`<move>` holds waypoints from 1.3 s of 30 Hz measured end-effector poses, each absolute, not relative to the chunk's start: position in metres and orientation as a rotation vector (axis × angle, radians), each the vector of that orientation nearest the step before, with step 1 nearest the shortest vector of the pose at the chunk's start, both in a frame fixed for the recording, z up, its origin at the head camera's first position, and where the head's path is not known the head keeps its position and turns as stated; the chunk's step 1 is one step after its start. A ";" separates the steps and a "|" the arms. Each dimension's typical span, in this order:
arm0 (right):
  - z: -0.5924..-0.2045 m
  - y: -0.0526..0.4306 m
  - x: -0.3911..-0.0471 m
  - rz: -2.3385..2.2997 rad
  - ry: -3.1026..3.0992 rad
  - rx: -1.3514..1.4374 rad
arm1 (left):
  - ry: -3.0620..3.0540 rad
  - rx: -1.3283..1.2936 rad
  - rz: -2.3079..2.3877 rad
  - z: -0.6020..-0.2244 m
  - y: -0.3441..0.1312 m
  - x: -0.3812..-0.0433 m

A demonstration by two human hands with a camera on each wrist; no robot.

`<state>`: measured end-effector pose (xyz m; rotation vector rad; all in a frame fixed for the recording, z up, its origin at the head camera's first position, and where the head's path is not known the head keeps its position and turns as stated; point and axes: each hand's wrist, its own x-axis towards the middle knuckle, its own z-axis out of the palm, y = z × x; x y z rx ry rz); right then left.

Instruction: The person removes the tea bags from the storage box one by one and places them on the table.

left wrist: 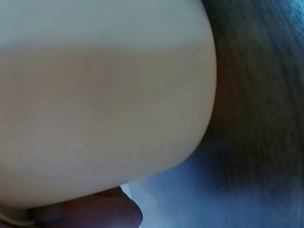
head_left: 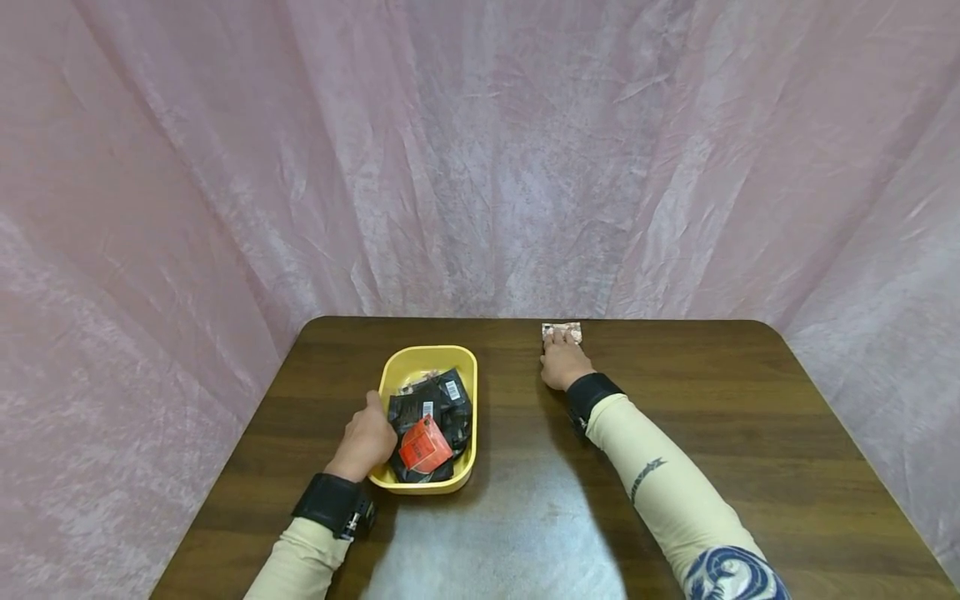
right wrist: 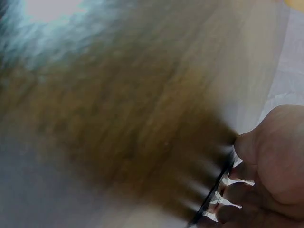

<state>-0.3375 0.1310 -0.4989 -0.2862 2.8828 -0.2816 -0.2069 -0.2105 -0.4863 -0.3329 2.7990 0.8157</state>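
My left hand (head_left: 365, 435) grips the left rim of a yellow plastic bin (head_left: 467, 472). In the left wrist view the bin's pale wall (left wrist: 104, 109) fills most of the picture, with part of a finger below it. Inside the bin lie several black packets (head_left: 408, 406) with white labels, and an orange-red packet (head_left: 425, 445) on top. Far forward, my right hand (head_left: 564, 364) rests its extended fingertips on a small patterned packet (head_left: 572, 328) lying flat. In the right wrist view the fingers partly cover this packet.
A brown wood-grain table (head_left: 712, 400) carries everything, with a bright reflection near its front. Pink velvety curtains (head_left: 517, 167) hang just behind its far edge and along both sides. The bin stands left of centre.
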 end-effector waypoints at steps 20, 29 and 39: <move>-0.504 0.136 -0.340 -0.282 2.907 -0.254 | 2.817 -0.319 0.781 -0.487 -0.211 -0.208; -0.479 0.113 -0.327 -0.286 3.034 -0.369 | 2.786 -0.347 0.771 -0.485 -0.211 -0.207; -0.440 0.054 -0.290 -0.481 3.281 -0.880 | 2.772 -0.356 0.759 -0.484 -0.210 -0.207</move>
